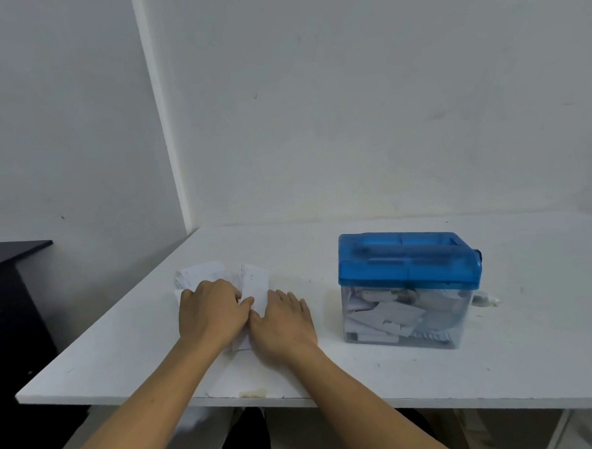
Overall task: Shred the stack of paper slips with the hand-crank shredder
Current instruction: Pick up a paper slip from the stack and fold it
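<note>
White paper slips (pixel 253 278) lie in a loose pile on the white table (pixel 535 366), left of centre. My left hand (pixel 211 309) rests on the pile with its fingers bent over the slips and its thumb touching one slip. My right hand (pixel 282 323) lies flat beside it, fingers straight, on the lower edge of the paper. The hand-crank shredder (pixel 408 263) stands to the right: a blue translucent top on a clear bin (pixel 402 321) holding cut paper pieces. Its crank (pixel 485 298) sticks out on the right side.
A white wall rises behind the table. A dark cabinet (pixel 5 274) stands at the far left, beyond the table's left edge. A small chipped spot (pixel 252 393) marks the front edge of the table.
</note>
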`<state>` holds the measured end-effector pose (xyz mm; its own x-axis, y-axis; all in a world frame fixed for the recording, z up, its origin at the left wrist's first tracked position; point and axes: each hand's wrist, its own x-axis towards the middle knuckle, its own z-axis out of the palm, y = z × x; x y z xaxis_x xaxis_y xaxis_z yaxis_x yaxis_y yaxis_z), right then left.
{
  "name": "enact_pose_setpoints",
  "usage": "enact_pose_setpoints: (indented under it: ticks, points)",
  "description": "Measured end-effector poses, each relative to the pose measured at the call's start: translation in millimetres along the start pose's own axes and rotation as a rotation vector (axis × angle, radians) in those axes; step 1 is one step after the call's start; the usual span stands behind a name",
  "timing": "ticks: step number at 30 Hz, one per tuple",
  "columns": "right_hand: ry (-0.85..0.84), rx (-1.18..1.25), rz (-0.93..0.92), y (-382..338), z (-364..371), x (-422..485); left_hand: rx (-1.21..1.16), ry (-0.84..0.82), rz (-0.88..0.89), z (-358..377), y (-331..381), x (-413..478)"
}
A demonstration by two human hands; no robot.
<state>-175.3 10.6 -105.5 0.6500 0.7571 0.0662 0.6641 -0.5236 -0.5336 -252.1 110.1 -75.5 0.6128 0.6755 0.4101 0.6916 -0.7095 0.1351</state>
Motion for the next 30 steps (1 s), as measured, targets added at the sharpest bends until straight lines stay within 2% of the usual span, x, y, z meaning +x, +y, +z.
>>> enact_pose_setpoints:
  ticks: [11, 19, 25, 30]
  points:
    - [-0.031, -0.007, 0.005, -2.0, -3.3, -3.2, 0.071, -0.001, 0.071, -1.6, 7.5, -0.9]
    - [0.007, 0.073, 0.002, -3.6, -5.4, -4.1, -0.488, -0.165, -0.144, 2.2, 6.3, 2.9]
    - [0.068, 0.255, 0.030, -1.9, -11.0, -6.8, -0.629, -0.143, -0.228, -2.5, 10.4, 5.1]
    - [0.155, 0.365, 0.081, -3.0, -7.0, -5.1, -0.628, -0.225, -0.150, -3.5, 9.5, 3.0]
